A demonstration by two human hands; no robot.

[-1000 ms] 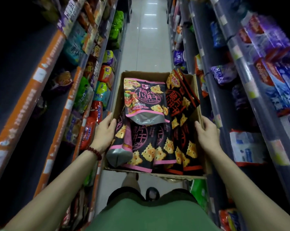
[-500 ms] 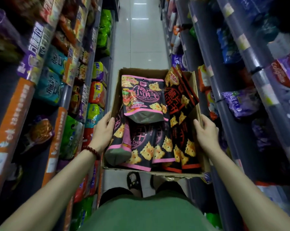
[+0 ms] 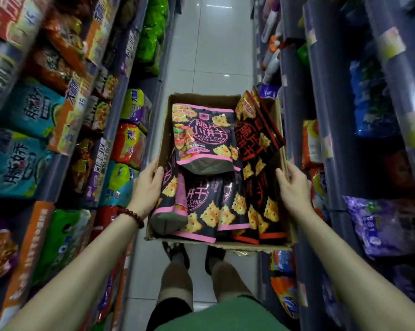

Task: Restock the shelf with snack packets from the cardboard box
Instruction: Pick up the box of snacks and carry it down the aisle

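We held the open brown cardboard box (image 3: 164,130) out in front of us, above the pale tiled aisle floor (image 3: 213,56). Our left hand (image 3: 145,187) gripped its left wall, thumb hooked over the rim and touching a packet inside. Our right hand (image 3: 293,187) clasped the right wall, fingers curled over that edge. Inside lay black snack packets with pink trim (image 3: 201,137), one flat on top, and black packets with red trim (image 3: 256,144) leaning against the right side, their tops poking above the rim. The left shelves of bright snack bags (image 3: 127,144) stood just beside the box; the grey right shelving (image 3: 294,108) nearly touched it. Open floor stretched ahead between the shelves.
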